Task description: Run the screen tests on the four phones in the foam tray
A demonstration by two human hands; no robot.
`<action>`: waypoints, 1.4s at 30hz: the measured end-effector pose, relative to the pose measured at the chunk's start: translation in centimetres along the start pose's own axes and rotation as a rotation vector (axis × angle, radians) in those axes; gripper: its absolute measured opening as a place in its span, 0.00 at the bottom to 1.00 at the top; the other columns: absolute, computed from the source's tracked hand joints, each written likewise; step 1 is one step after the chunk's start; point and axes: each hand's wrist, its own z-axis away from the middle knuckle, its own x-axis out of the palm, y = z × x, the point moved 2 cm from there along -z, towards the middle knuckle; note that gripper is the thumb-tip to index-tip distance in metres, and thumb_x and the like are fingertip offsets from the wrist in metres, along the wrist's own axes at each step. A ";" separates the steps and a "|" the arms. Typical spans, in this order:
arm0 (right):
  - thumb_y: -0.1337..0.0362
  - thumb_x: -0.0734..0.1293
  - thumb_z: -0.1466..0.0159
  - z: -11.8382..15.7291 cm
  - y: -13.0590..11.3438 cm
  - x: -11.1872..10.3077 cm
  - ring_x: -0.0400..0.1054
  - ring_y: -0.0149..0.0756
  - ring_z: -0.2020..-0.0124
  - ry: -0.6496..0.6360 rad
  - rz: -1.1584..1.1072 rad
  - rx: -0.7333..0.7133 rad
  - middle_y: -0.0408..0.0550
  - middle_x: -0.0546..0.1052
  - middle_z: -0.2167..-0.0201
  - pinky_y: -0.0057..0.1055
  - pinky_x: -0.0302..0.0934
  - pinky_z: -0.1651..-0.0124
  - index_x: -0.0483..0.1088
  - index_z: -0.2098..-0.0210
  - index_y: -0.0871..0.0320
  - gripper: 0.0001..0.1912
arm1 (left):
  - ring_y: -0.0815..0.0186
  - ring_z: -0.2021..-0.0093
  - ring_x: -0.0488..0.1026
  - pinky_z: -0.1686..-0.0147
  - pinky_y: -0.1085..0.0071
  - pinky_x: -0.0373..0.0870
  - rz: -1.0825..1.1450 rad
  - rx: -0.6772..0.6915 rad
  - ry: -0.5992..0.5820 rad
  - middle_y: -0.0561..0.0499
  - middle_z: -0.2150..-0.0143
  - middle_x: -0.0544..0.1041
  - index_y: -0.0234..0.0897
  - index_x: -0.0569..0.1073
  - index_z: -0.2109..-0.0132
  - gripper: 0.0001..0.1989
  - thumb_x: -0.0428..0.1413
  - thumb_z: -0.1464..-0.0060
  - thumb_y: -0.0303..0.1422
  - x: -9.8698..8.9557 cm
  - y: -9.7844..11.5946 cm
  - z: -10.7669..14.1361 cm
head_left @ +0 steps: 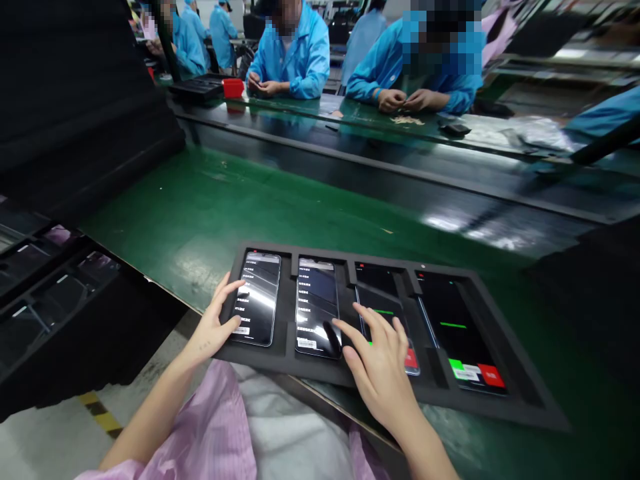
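A black foam tray (520, 393) lies on the green bench in front of me, with several phones side by side in its slots. My left hand (216, 321) rests at the tray's left edge, thumb and fingers touching the side of the leftmost phone (257, 297), whose screen shows a text list. My right hand (379, 357) lies spread over the third phone (387, 313), fingertips on its dark screen with a green line. The second phone (317, 303) shows a list too. The fourth phone (463, 330) shows green and red buttons.
A stack of black trays (50, 293) with more phones stands at the left. A green conveyor belt (250, 200) runs beyond the tray. Several people in blue coats (295, 60) work across it, near a red box (233, 87).
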 end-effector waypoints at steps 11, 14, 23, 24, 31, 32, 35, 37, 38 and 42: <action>0.62 0.52 0.35 0.3 -0.8 -0.5 0.60 0.42 0.50 0.005 -0.050 -0.031 0.48 0.67 0.52 0.54 0.39 0.40 0.69 0.57 0.48 0.16 | 0.56 0.33 0.38 0.36 0.55 0.38 0.106 -0.055 -0.018 0.49 0.33 0.45 0.41 0.58 0.42 0.34 0.50 0.59 0.29 -0.2 -0.5 0.2; 0.62 0.52 0.35 0.2 -1.6 -0.3 0.61 0.41 0.53 -0.010 -0.079 -0.058 0.47 0.68 0.54 0.53 0.39 0.40 0.70 0.58 0.49 0.16 | 0.56 0.33 0.35 0.36 0.55 0.35 0.116 -0.047 -0.039 0.50 0.33 0.44 0.42 0.57 0.41 0.35 0.50 0.61 0.28 -0.3 -0.7 0.3; 0.62 0.54 0.35 -0.3 -2.7 0.1 0.59 0.41 0.52 -0.065 -0.041 -0.142 0.49 0.68 0.53 0.52 0.41 0.41 0.70 0.56 0.49 0.16 | 0.58 0.33 0.34 0.36 0.58 0.37 0.127 -0.054 -0.031 0.50 0.33 0.43 0.43 0.58 0.41 0.33 0.53 0.58 0.30 -0.3 -0.8 0.4; 0.61 0.54 0.35 -0.3 -2.7 0.1 0.59 0.41 0.52 -0.068 -0.031 -0.150 0.49 0.68 0.53 0.52 0.42 0.41 0.70 0.55 0.49 0.16 | 0.58 0.33 0.35 0.36 0.58 0.37 0.121 -0.052 -0.031 0.50 0.33 0.43 0.43 0.58 0.42 0.32 0.53 0.57 0.30 -0.2 -0.7 0.5; 0.57 0.54 0.35 -0.6 -3.2 -0.2 0.56 0.44 0.48 -0.059 0.036 -0.193 0.51 0.65 0.48 0.54 0.41 0.42 0.70 0.55 0.47 0.16 | 0.57 0.33 0.38 0.36 0.56 0.35 0.091 -0.032 -0.002 0.48 0.33 0.45 0.43 0.56 0.41 0.33 0.55 0.55 0.33 -0.1 -0.6 0.5; 0.58 0.54 0.35 -0.4 -3.1 -0.4 0.56 0.44 0.48 -0.041 0.037 -0.195 0.51 0.65 0.48 0.54 0.41 0.42 0.71 0.55 0.48 0.17 | 0.56 0.34 0.38 0.36 0.55 0.36 0.097 -0.032 0.004 0.47 0.33 0.45 0.43 0.56 0.41 0.33 0.55 0.55 0.34 -0.1 -0.6 0.5; 0.61 0.51 0.35 0.8 -1.8 -1.0 0.58 0.41 0.51 0.059 0.041 -0.134 0.52 0.66 0.52 0.52 0.40 0.41 0.71 0.57 0.51 0.19 | 0.56 0.34 0.39 0.36 0.54 0.37 0.112 -0.036 0.018 0.47 0.33 0.45 0.42 0.56 0.41 0.32 0.54 0.54 0.35 -0.2 -0.9 0.4; 0.62 0.50 0.35 2.0 -0.4 -1.4 0.59 0.40 0.52 0.144 0.079 -0.029 0.51 0.67 0.54 0.52 0.40 0.41 0.72 0.59 0.51 0.19 | 0.56 0.34 0.39 0.36 0.54 0.37 0.105 -0.042 0.025 0.48 0.33 0.46 0.43 0.57 0.42 0.30 0.54 0.54 0.35 -0.3 -1.1 0.3; 0.62 0.50 0.35 2.6 0.3 -1.6 0.59 0.40 0.53 0.170 0.114 0.029 0.50 0.67 0.55 0.52 0.41 0.42 0.72 0.59 0.51 0.20 | 0.56 0.34 0.40 0.36 0.54 0.37 0.097 -0.043 0.033 0.49 0.33 0.46 0.43 0.58 0.42 0.30 0.53 0.53 0.35 -0.3 -1.2 0.3; 0.60 0.51 0.35 4.2 2.0 -2.1 0.57 0.42 0.50 0.101 0.245 0.182 0.49 0.65 0.51 0.53 0.42 0.42 0.72 0.59 0.49 0.19 | 0.56 0.34 0.42 0.36 0.55 0.39 0.081 -0.035 0.069 0.51 0.34 0.49 0.44 0.59 0.42 0.29 0.54 0.53 0.35 -0.4 -1.4 0.2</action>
